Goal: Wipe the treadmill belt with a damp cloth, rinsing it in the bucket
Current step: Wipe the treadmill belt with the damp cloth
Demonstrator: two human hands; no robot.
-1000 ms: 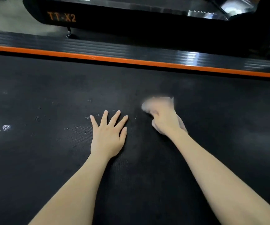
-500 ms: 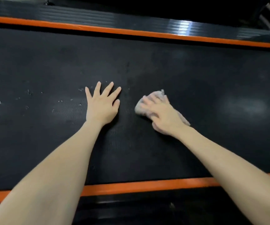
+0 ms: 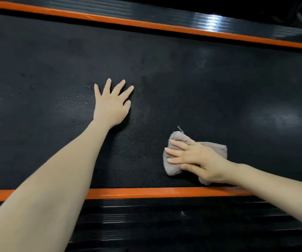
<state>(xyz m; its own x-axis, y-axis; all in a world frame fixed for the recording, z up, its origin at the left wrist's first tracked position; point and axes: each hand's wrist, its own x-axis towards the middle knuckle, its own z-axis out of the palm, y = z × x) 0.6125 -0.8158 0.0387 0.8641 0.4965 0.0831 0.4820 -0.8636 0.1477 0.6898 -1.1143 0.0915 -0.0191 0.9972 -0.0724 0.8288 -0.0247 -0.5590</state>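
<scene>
The black treadmill belt (image 3: 183,79) between two orange strips (image 3: 146,192) carries pale flecks (image 3: 87,102)

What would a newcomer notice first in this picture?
Two bare arms reach over the black treadmill belt. The right hand presses a grey cloth flat by the near orange stripe; the left hand rests spread further out, beside pale specks.

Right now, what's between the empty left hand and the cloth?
Only bare black belt, seen from the head camera; the left hand and the cloth lie apart.
</scene>
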